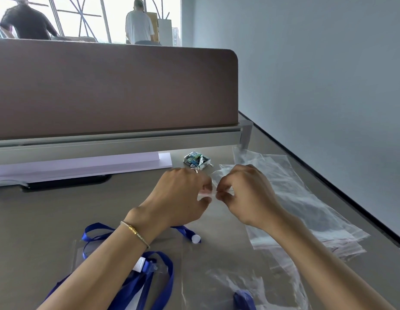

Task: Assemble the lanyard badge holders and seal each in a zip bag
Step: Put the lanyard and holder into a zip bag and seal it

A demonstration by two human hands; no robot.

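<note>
My left hand (pixel 181 195) and my right hand (pixel 246 193) meet above the table, both pinching the zip edge of a clear zip bag (pixel 219 253) that hangs down towards me. Inside the bag's lower end shows a bit of blue lanyard (pixel 242 298). Another blue lanyard (pixel 149 278) with a white clip and a clear badge holder (pixel 82 253) lies on the table under my left forearm. A loose blue strap end with a white button (pixel 195 238) lies just below my left hand.
A pile of empty clear zip bags (pixel 295 198) lies to the right, near the table's right edge (pixel 351 198). A crumpled small carton (pixel 196 161) sits behind my hands. A brown desk partition (pixel 114 86) stands at the back, with a white box (pixel 82 164) below it.
</note>
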